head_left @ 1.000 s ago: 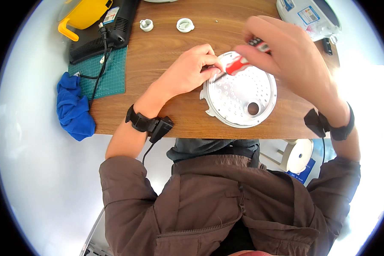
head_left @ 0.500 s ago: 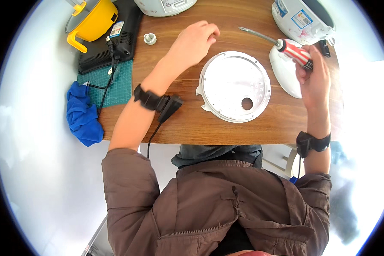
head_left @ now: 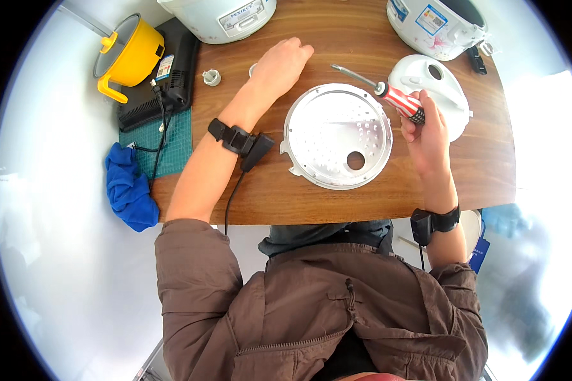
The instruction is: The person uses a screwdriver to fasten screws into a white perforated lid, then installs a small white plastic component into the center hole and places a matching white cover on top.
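In my right hand [head_left: 426,136] is a screwdriver [head_left: 397,101] with a red-and-white striped handle and a black grip end. Its metal shaft points up and left, above the far right rim of a round white lid plate [head_left: 337,130]. The plate has one large round hole, and small notched tabs stick out on its left. My left hand [head_left: 281,68] is beyond the plate's far left side with fingers curled in; whatever they may hold is hidden. A small white part [head_left: 252,70] peeks out beside that hand. Partly behind my right hand lies a white domed lid cover [head_left: 454,95].
A white rice cooker body [head_left: 225,19] stands at the back, another [head_left: 432,28] at the back right. A small white cap [head_left: 211,77] lies left of centre. On the left are a yellow pot [head_left: 133,54], a black appliance [head_left: 171,82], a green mat [head_left: 175,149] and a blue cloth [head_left: 130,190].
My right hand has brought the screwdriver left and slightly down, toward the lid plate. My left hand remains curled beyond the plate. The whole view has shifted a little, showing more of the lid cover.
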A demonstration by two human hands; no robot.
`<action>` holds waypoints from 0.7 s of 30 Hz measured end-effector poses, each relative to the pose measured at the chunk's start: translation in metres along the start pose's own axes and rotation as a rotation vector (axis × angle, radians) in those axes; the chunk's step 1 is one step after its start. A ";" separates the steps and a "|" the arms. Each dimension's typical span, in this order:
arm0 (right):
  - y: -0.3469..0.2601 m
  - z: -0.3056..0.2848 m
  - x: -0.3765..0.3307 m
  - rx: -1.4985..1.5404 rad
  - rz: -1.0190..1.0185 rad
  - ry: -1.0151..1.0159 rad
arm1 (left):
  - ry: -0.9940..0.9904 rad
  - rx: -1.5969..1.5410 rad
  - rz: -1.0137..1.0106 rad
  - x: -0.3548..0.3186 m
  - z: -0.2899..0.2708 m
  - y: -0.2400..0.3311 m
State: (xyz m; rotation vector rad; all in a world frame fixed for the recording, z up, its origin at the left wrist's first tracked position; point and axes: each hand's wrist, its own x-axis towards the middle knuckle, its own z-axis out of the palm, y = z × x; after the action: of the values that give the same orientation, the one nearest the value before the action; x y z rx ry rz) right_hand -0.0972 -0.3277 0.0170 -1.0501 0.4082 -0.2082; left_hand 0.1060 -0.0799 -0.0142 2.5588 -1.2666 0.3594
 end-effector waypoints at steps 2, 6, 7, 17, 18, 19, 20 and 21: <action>0.005 -0.002 0.001 0.016 0.005 0.009 | 0.034 -0.090 -0.021 -0.001 -0.003 -0.004; 0.007 -0.008 0.003 0.053 -0.017 0.037 | 0.111 -0.275 -0.127 0.001 -0.026 -0.015; 0.008 -0.010 0.003 0.064 -0.017 0.047 | 0.129 -0.293 -0.163 0.002 -0.031 -0.018; 0.012 -0.011 0.007 0.080 -0.035 0.021 | -0.112 -0.133 -0.083 -0.002 -0.017 -0.006; 0.011 -0.011 0.005 0.076 -0.034 0.022 | -0.112 -0.137 -0.088 -0.001 -0.015 -0.005; 0.011 -0.011 0.004 0.072 -0.033 0.023 | -0.113 -0.141 -0.092 -0.001 -0.014 -0.005; 0.011 -0.012 0.004 0.064 -0.036 0.022 | -0.105 -0.149 -0.090 -0.001 -0.014 -0.004; 0.012 -0.013 0.003 0.056 -0.039 0.020 | -0.097 -0.157 -0.089 0.000 -0.014 -0.004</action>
State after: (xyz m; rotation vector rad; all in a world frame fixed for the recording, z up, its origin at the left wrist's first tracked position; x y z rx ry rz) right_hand -0.1001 -0.3336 0.0005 -1.0021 0.3981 -0.2640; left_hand 0.1075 -0.0725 -0.0015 2.5140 -1.1586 0.1137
